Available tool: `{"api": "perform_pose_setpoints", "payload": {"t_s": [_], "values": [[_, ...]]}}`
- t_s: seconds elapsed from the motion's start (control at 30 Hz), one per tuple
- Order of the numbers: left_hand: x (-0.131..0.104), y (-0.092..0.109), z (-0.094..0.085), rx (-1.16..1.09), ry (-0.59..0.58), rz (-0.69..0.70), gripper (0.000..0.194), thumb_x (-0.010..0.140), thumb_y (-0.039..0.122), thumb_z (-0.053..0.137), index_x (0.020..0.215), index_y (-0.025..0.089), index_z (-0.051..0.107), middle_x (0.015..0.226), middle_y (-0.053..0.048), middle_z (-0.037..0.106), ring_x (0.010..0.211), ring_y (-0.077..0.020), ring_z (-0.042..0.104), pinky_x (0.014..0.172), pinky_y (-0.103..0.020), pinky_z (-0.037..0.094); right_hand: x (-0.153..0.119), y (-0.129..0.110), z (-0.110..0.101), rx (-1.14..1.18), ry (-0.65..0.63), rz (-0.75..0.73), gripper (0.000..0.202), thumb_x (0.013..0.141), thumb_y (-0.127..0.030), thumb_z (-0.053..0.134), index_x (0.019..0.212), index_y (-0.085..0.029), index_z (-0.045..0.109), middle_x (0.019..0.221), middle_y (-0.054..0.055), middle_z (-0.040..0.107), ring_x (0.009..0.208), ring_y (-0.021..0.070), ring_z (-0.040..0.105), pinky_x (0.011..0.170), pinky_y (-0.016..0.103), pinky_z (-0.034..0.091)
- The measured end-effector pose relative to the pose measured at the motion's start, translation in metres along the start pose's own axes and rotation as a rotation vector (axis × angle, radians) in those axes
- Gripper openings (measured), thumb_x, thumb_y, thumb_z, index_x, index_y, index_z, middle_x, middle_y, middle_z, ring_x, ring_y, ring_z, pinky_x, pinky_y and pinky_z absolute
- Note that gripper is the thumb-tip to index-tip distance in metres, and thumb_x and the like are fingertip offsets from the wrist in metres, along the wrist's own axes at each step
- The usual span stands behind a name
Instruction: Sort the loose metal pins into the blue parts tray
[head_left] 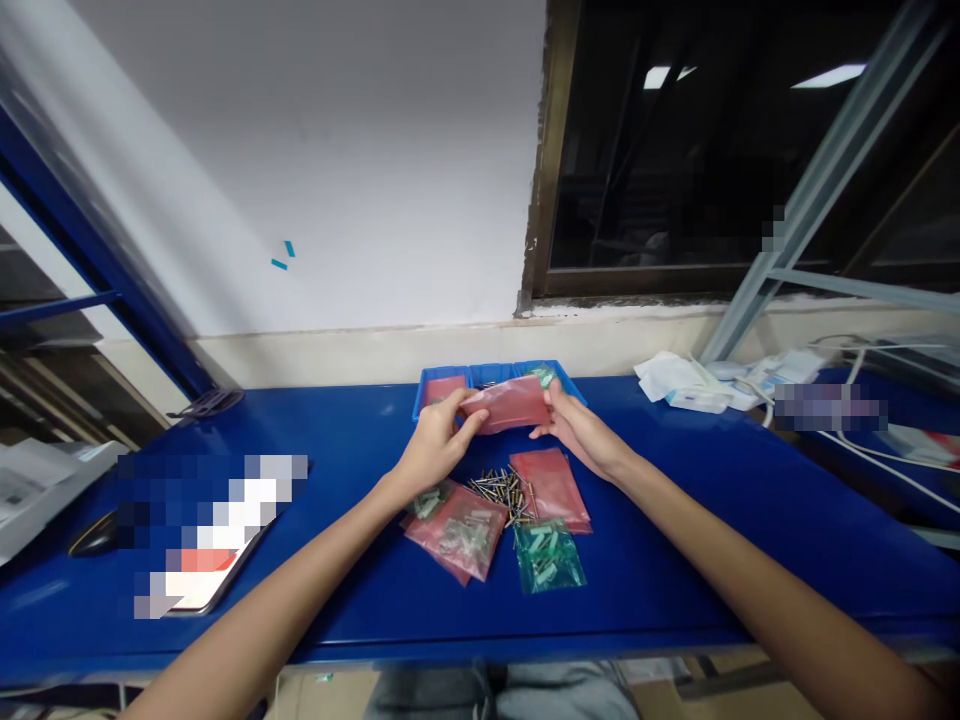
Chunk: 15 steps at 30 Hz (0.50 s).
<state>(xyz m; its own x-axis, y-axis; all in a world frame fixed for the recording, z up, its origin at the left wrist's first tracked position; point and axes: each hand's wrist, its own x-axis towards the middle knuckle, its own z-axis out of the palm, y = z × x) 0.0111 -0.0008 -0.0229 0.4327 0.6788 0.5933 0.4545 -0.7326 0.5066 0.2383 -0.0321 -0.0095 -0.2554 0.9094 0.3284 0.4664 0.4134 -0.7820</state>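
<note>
Both hands hold a pink plastic bag above the table, in front of the blue bins. My left hand pinches its left end between thumb and fingers. At the bag's right end, my right hand grips the edge. Below lies a loose pile of metal screw-like pieces. Flat pink bags rest to the right of the pile. Nearer the front are a green bag with pale pieces inside and, to its left, pink bags with small parts showing through.
A blue divided bin stands by the wall. On the blue table, a partly pixelated flat device and a black mouse lie left. White packets and cables sit right.
</note>
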Motion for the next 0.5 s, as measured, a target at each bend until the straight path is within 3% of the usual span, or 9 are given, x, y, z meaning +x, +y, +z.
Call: {"api": "perform_pose_setpoints", "payload": {"t_s": [0.13, 0.23, 0.4, 0.5], "values": [[0.000, -0.002, 0.004, -0.186, 0.023, -0.065, 0.034, 0.101, 0.034, 0.050, 0.130, 0.016, 0.047, 0.086, -0.003, 0.067, 0.068, -0.0137, 0.061, 0.064, -0.027, 0.052, -0.002, 0.001, 0.006, 0.285, -0.049, 0.124, 0.028, 0.090, -0.045, 0.062, 0.092, -0.017, 0.067, 0.092, 0.009, 0.072, 0.083, 0.0202, 0.066, 0.069, 0.032, 0.054], [-0.001, -0.001, 0.003, -0.164, 0.028, -0.035, 0.043, 0.102, 0.032, 0.047, 0.141, 0.017, 0.037, 0.086, -0.003, 0.066, 0.066, -0.0136, 0.060, 0.065, -0.028, 0.053, -0.003, 0.003, 0.011, 0.392, -0.074, 0.196, 0.025, 0.089, -0.040, 0.065, 0.086, -0.015, 0.066, 0.083, 0.011, 0.073, 0.073, 0.0181, 0.067, 0.062, 0.030, 0.051], [0.000, 0.004, -0.004, 0.055, -0.034, 0.147, 0.035, 0.101, 0.032, 0.051, 0.136, 0.025, 0.050, 0.114, -0.009, 0.060, 0.097, -0.0195, 0.060, 0.090, -0.039, 0.053, -0.003, 0.003, 0.013, 0.497, -0.014, 0.215, 0.021, 0.086, -0.036, 0.068, 0.086, -0.015, 0.066, 0.081, 0.011, 0.073, 0.069, 0.0172, 0.067, 0.060, 0.029, 0.050], [-0.001, 0.003, -0.004, 0.077, -0.115, 0.176, 0.058, 0.091, 0.041, 0.066, 0.142, 0.027, 0.043, 0.125, -0.011, 0.052, 0.113, -0.0252, 0.054, 0.098, -0.045, 0.051, -0.003, 0.001, 0.012, 0.436, -0.007, 0.160, 0.020, 0.086, -0.034, 0.067, 0.082, -0.015, 0.067, 0.081, 0.009, 0.072, 0.070, 0.0180, 0.066, 0.063, 0.032, 0.052]]}}
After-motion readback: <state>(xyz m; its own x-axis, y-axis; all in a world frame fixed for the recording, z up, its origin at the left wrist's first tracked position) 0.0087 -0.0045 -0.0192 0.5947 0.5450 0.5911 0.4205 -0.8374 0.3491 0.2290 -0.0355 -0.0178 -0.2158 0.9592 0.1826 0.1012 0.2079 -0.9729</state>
